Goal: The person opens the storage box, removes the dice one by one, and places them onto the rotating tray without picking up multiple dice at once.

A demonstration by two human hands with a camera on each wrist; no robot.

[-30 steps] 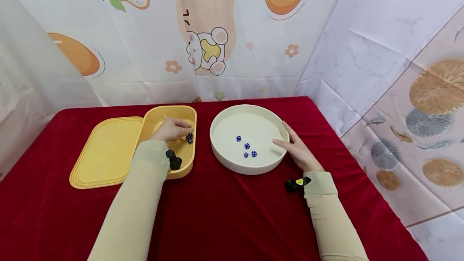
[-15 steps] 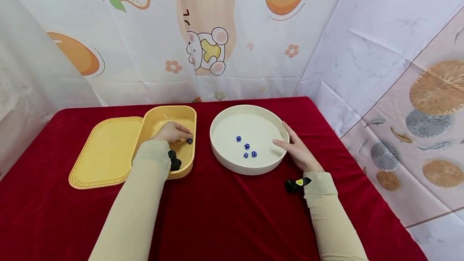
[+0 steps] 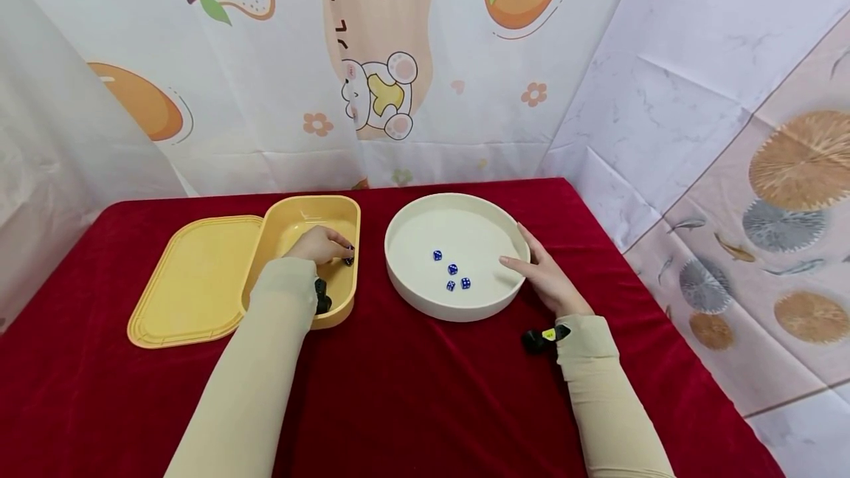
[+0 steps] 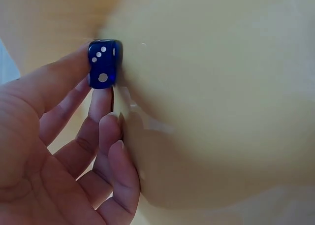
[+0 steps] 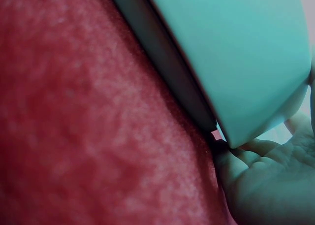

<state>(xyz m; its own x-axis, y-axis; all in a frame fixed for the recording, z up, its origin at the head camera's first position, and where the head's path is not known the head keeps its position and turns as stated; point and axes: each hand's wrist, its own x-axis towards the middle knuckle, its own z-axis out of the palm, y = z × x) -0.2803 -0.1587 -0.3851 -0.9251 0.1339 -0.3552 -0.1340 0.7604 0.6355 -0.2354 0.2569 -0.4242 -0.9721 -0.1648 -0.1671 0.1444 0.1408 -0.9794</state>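
My left hand [image 3: 325, 243] is down inside the yellow box [image 3: 337, 313] and pinches a blue die [image 3: 348, 260]. The left wrist view shows this die [image 4: 103, 63] with white pips held between the thumb and fingers [image 4: 101, 104], close to the box's yellow wall. My right hand [image 3: 541, 271] rests with straight fingers against the right rim of the round white tray [image 3: 458, 313]. Several blue dice [image 3: 452, 269] lie in that tray. In the right wrist view the palm [image 5: 266, 180] touches the tray wall [image 5: 221, 52].
The yellow lid [image 3: 192, 279] lies flat to the left of the box. A red cloth [image 3: 412, 389] covers the table, and patterned sheets hang close behind and on the right.
My left hand has sunk a little deeper into the yellow box and its fingers have closed round the die. The right hand has stayed on the tray rim.
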